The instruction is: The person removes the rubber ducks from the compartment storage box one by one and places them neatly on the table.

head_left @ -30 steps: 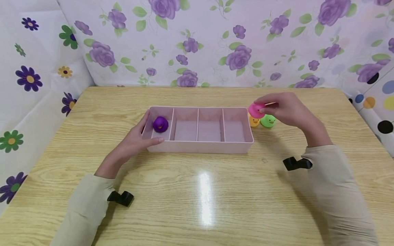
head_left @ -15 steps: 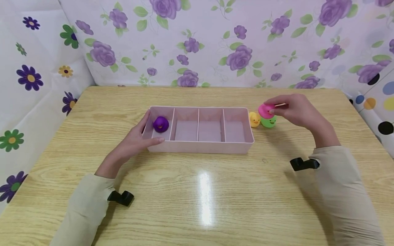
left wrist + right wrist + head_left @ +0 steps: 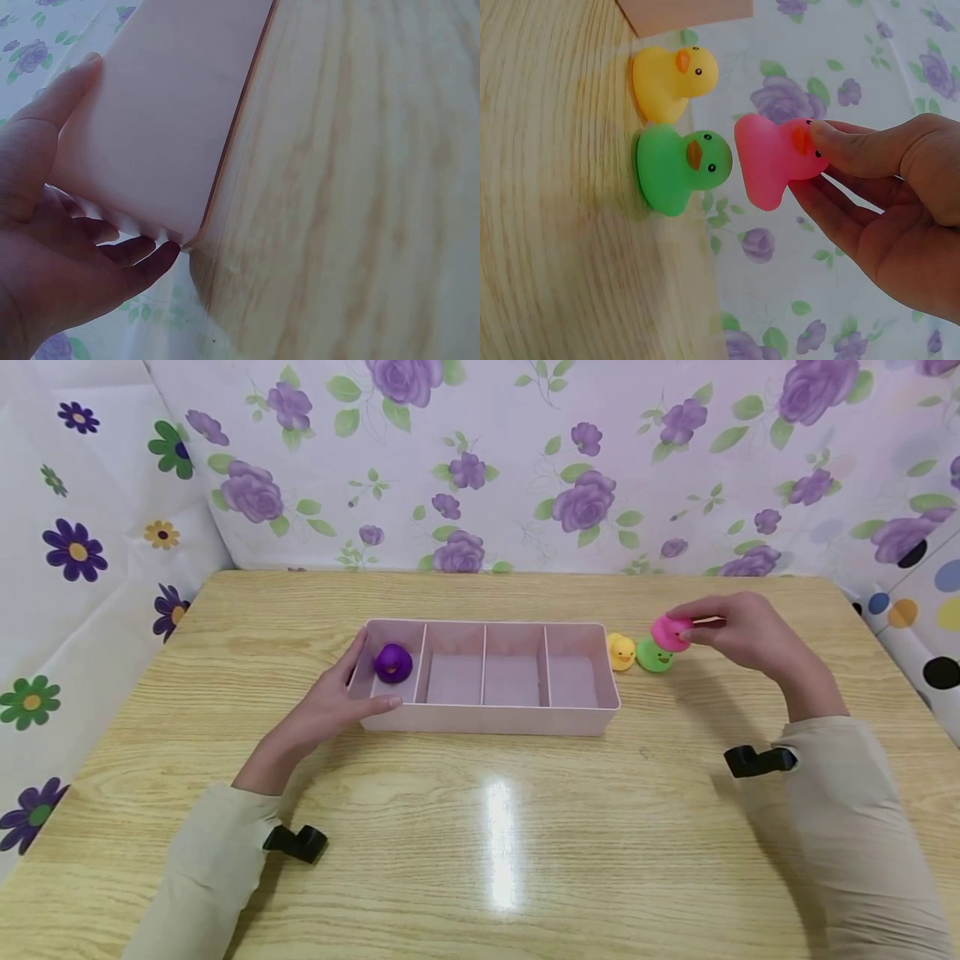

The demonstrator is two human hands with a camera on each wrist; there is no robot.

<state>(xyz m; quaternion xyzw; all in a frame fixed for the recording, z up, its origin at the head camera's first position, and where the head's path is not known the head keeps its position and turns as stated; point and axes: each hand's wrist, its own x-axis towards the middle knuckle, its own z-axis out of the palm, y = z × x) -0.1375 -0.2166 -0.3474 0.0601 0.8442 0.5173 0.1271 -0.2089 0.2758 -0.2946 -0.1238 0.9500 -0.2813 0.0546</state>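
A pink rubber duck (image 3: 769, 161) is pinched by its head between the thumb and fingers of my right hand (image 3: 750, 631), held above the table. Just below it in the head view sits a green rubber duck (image 3: 655, 656), with a yellow rubber duck (image 3: 622, 652) to its left. My left hand (image 3: 326, 702) grips the left end of a pale pink divided box (image 3: 487, 718), thumb on the front wall (image 3: 157, 112) and fingers round the end. In the box's leftmost compartment lies a purple rubber duck (image 3: 392, 663); the other compartments hold nothing visible.
The wooden table (image 3: 420, 835) stretches toward me in front of the box. A flowered cloth (image 3: 510, 460) hangs behind the table's far edge, and another patterned cloth (image 3: 97, 635) covers the left side. A black wrist strap mount (image 3: 757, 762) juts from the right sleeve.
My right hand has carried the pink duck to the right, from over the yellow duck past the green one, uncovering the yellow duck. The left hand and box stay put.
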